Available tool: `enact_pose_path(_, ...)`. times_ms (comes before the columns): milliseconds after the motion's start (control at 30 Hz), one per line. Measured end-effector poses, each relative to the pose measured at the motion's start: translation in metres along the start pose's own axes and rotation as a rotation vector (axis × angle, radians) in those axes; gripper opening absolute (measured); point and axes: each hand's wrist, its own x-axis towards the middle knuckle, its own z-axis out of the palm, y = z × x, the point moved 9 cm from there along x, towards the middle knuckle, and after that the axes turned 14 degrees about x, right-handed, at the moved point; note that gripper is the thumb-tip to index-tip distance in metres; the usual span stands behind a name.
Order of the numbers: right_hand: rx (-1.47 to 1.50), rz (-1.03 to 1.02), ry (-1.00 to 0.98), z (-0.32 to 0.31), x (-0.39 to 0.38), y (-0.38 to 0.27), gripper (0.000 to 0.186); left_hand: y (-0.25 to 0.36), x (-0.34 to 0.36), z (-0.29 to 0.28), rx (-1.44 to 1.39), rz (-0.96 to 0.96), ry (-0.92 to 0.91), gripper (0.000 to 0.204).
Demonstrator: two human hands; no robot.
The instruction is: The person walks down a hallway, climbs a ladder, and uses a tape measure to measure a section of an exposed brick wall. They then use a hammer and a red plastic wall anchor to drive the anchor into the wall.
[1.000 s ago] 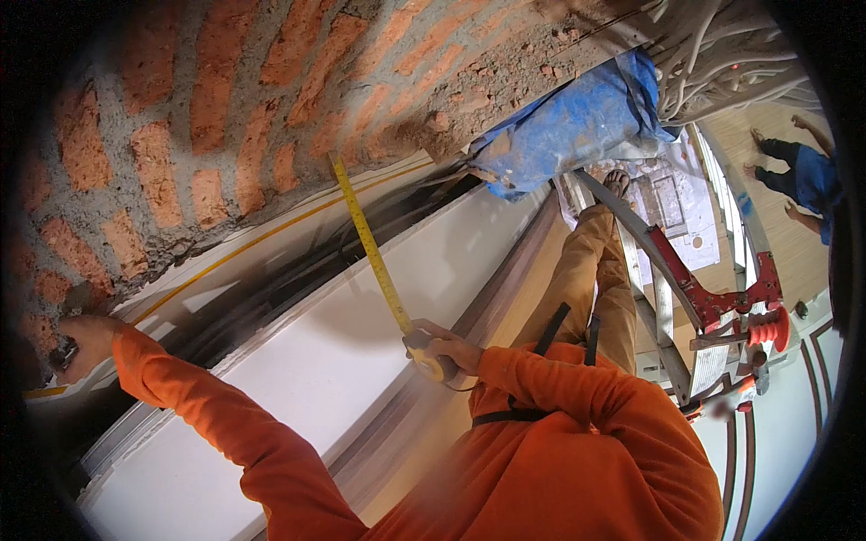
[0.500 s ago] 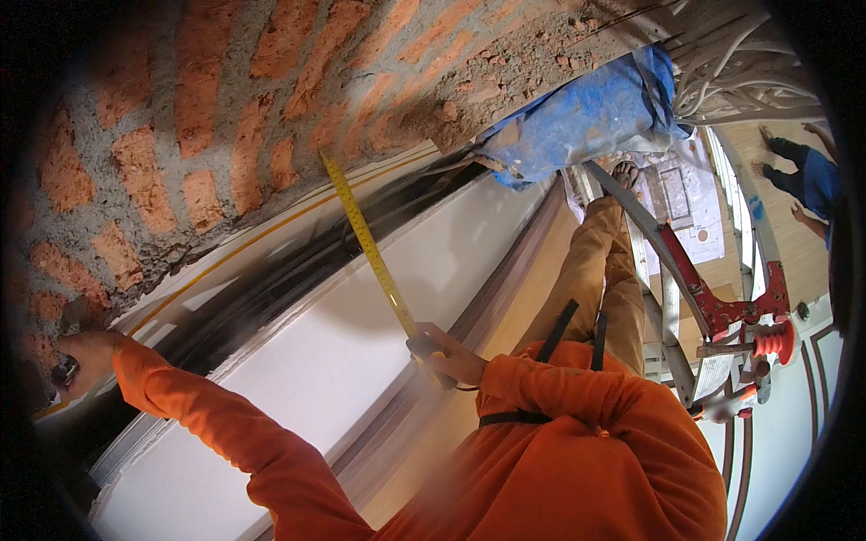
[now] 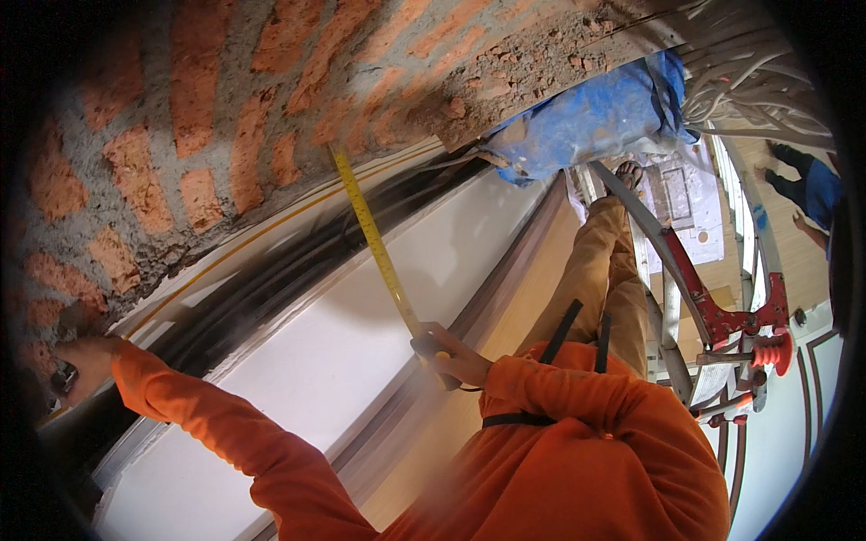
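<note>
My right hand (image 3: 462, 359) is closed around the case of a tape measure (image 3: 424, 346), in front of my waist. Its yellow blade (image 3: 377, 245) runs out straight, up and to the left, across a white panel (image 3: 334, 334) and a dark gap, with its end at the lower edge of a rough brick wall (image 3: 203, 117). Far to the left, my left hand (image 3: 88, 362) is at the wall's base, its fingers curled by a small dark object (image 3: 65, 377) that I cannot make out. Both my arms are in orange sleeves.
Dark cables (image 3: 298, 261) lie along the gap below the bricks. A blue plastic sheet (image 3: 586, 117) wraps something ahead, beside bundled pale cables (image 3: 762, 90). On the right stand a ladder (image 3: 677, 361) and a red tool frame (image 3: 722, 316). Another person (image 3: 816, 189) is at the far right.
The view has shifted slightly. Both hands stay almost in place, and the tape blade remains stretched to the wall.
</note>
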Motion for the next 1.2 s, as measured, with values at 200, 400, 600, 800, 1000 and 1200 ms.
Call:
enact_pose_path(200, 0.019, 0.038, 0.002, -0.002, 0.001, 0.003, 0.071, 0.0, -0.004, 0.001, 0.008, -0.013, -0.013, 0.059)
enact_pose_path(400, -0.148, -0.078, 0.049, -0.01, 0.005, 0.0, 0.068, 0.0, 0.0, 0.001, 0.005, -0.023, -0.025, 0.059)
enact_pose_path(600, -0.205, -0.087, 0.132, -0.018, 0.013, 0.001, 0.068, -0.005, -0.002, 0.003, 0.027, -0.029, -0.025, 0.059)
enact_pose_path(800, -0.164, -0.05, 0.074, -0.006, 0.004, -0.001, 0.069, -0.005, -0.001, 0.0, 0.054, -0.025, -0.034, 0.058)
enact_pose_path(1000, -0.186, -0.039, 0.103, -0.005, 0.004, -0.003, 0.069, -0.009, 0.001, 0.0, 0.057, -0.039, -0.043, 0.058)
enact_pose_path(1200, -0.171, -0.045, 0.081, -0.005, 0.009, -0.001, 0.07, -0.01, 0.003, -0.003, 0.076, -0.049, -0.043, 0.058)
